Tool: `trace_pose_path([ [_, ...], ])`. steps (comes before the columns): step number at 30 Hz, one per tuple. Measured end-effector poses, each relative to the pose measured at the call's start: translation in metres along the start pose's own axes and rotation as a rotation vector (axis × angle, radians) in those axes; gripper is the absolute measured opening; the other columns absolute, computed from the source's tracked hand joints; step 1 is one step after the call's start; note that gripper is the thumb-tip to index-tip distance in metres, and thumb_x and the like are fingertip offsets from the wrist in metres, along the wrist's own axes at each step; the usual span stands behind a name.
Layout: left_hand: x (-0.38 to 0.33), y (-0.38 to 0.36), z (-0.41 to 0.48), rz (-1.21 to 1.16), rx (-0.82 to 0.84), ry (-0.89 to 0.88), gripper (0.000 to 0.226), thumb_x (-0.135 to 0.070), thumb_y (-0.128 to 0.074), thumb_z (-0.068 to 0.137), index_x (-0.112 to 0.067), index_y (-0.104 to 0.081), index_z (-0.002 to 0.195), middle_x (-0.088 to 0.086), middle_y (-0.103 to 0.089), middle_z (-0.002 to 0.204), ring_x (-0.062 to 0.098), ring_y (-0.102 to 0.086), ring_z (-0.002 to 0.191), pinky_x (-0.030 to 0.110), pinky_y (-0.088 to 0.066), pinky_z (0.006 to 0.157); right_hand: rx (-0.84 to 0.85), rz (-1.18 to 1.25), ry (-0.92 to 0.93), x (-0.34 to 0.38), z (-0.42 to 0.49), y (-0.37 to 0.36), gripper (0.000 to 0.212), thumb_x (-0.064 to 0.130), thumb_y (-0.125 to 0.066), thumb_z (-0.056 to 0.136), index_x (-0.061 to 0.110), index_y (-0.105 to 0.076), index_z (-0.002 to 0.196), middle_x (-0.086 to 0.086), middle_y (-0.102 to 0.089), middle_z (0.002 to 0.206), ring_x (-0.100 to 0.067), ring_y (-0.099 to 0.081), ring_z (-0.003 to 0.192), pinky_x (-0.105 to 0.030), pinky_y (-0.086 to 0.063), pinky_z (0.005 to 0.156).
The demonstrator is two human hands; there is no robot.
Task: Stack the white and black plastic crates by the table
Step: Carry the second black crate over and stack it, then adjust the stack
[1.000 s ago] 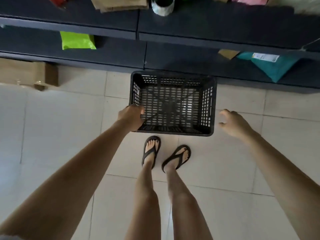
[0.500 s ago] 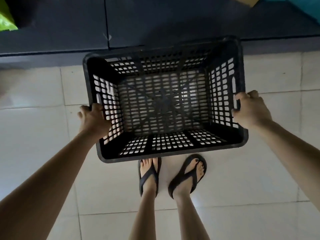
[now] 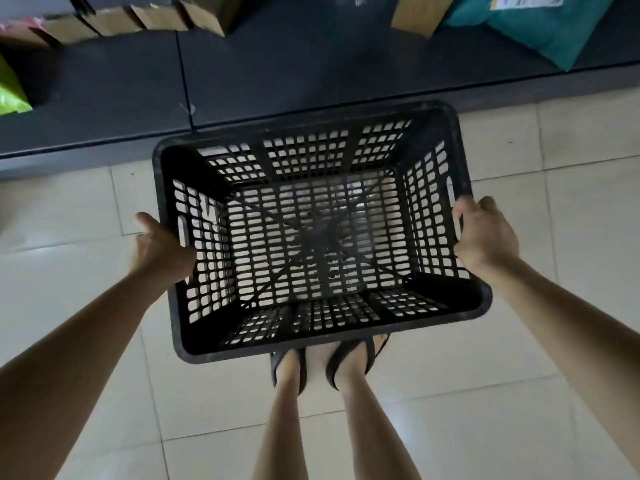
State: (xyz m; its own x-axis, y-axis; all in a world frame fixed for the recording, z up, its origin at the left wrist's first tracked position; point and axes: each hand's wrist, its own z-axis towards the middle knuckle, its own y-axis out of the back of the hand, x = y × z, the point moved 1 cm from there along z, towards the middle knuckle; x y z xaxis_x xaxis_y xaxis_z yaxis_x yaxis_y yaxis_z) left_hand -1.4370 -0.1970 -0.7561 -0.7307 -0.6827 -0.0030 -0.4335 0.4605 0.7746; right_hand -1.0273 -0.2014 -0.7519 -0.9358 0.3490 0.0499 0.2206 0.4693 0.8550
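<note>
A black plastic crate with slotted walls and floor hangs in the air in front of me, open side up, above my feet. My left hand grips its left wall at the handle slot. At the right wall my right hand holds the other handle slot, fingers curled over the rim. The crate holds nothing. No white crate is in view.
A dark low shelf runs across the top, carrying cardboard boxes, a teal parcel and a green bag. Pale floor tiles lie below. My sandalled feet stand just under the crate's near edge.
A second ago the crate stood on the floor with only my left hand at it. Both hands then took its sides and lifted it; since half a second ago it has come slightly nearer.
</note>
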Motion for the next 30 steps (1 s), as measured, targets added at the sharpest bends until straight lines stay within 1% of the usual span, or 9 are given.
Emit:
trace_pose_path([
  [2,-0.005,0.014,-0.024,0.062,0.002,-0.043,0.084,-0.002,-0.057,0.086,-0.002,-0.002,0.15,0.034,-0.055,0.119,0.047,-0.059,0.102,0.043,-0.05,0.071,0.006,0.024,-0.028,-0.018,-0.024,0.019,0.051,-0.011,-0.057,0.074,0.017,-0.044,0.115,-0.01,-0.047,0.101,-0.03,-0.054,0.09,-0.04,-0.052,0.072],
  [3,-0.009,0.022,-0.036,0.101,0.002,-0.062,0.084,0.0,-0.057,0.086,-0.001,-0.003,0.15,0.033,-0.057,0.118,0.047,-0.06,0.102,0.044,-0.051,0.072,0.01,0.035,-0.046,-0.027,-0.036,0.03,0.053,-0.012,-0.058,0.074,0.018,-0.042,0.115,-0.008,-0.045,0.098,-0.029,-0.053,0.088,-0.04,-0.051,0.071],
  [8,-0.038,0.064,-0.103,0.248,0.057,-0.132,0.051,0.004,-0.059,0.083,0.006,-0.037,0.129,0.029,-0.057,0.118,0.044,-0.059,0.109,0.041,-0.046,0.072,0.003,0.063,-0.153,-0.072,-0.102,0.089,0.054,-0.014,-0.053,0.076,0.023,-0.04,0.115,-0.004,-0.043,0.095,-0.026,-0.051,0.081,-0.037,-0.048,0.066],
  [12,-0.063,0.11,-0.162,0.371,0.087,-0.245,0.05,0.003,-0.061,0.082,0.012,-0.04,0.126,0.027,-0.059,0.112,0.041,-0.062,0.105,0.036,-0.047,0.066,-0.005,0.098,-0.224,-0.103,-0.167,0.147,0.048,-0.009,-0.053,0.081,0.02,-0.041,0.116,-0.009,-0.049,0.099,-0.028,-0.055,0.083,-0.04,-0.052,0.071],
  [16,-0.099,0.159,-0.227,0.467,0.127,-0.402,0.04,0.001,-0.057,0.083,0.016,-0.051,0.119,0.023,-0.06,0.099,0.033,-0.064,0.085,0.03,-0.044,0.055,-0.017,0.132,-0.318,-0.141,-0.231,0.198,0.045,-0.004,-0.055,0.083,0.018,-0.04,0.12,-0.012,-0.049,0.103,-0.029,-0.052,0.082,-0.039,-0.05,0.071],
  [18,-0.122,0.173,-0.264,0.523,0.122,-0.487,0.027,-0.002,-0.055,0.085,0.013,-0.059,0.107,0.023,-0.061,0.108,0.029,-0.064,0.081,0.028,-0.045,0.054,-0.028,0.165,-0.359,-0.163,-0.257,0.218,0.046,-0.005,-0.054,0.084,0.018,-0.039,0.121,-0.011,-0.048,0.102,-0.028,-0.051,0.082,-0.041,-0.052,0.075],
  [21,-0.154,0.181,-0.315,0.558,0.082,-0.544,0.009,-0.003,-0.055,0.086,0.004,-0.059,0.082,0.019,-0.063,0.101,0.026,-0.06,0.069,0.028,-0.048,0.057,-0.058,0.227,-0.402,-0.203,-0.288,0.242,0.043,-0.003,-0.053,0.084,0.017,-0.04,0.12,-0.008,-0.044,0.097,-0.03,-0.054,0.086,-0.041,-0.051,0.076],
  [27,-0.231,0.16,-0.423,0.6,0.061,-0.683,0.026,-0.007,-0.059,0.086,0.01,-0.061,0.105,0.021,-0.063,0.108,0.033,-0.067,0.09,0.031,-0.05,0.063,-0.077,0.313,-0.446,-0.318,-0.327,0.272,0.043,-0.004,-0.051,0.083,0.012,-0.041,0.121,-0.01,-0.044,0.096,-0.037,-0.058,0.097,-0.042,-0.049,0.081],
  [30,-0.277,0.145,-0.478,0.628,0.08,-0.697,0.034,-0.01,-0.066,0.084,0.011,-0.057,0.11,0.022,-0.063,0.106,0.03,-0.066,0.075,0.028,-0.05,0.05,-0.096,0.347,-0.469,-0.384,-0.34,0.289,0.037,-0.002,-0.049,0.083,0.013,-0.043,0.117,-0.008,-0.043,0.093,-0.033,-0.054,0.089,-0.038,-0.046,0.076],
])
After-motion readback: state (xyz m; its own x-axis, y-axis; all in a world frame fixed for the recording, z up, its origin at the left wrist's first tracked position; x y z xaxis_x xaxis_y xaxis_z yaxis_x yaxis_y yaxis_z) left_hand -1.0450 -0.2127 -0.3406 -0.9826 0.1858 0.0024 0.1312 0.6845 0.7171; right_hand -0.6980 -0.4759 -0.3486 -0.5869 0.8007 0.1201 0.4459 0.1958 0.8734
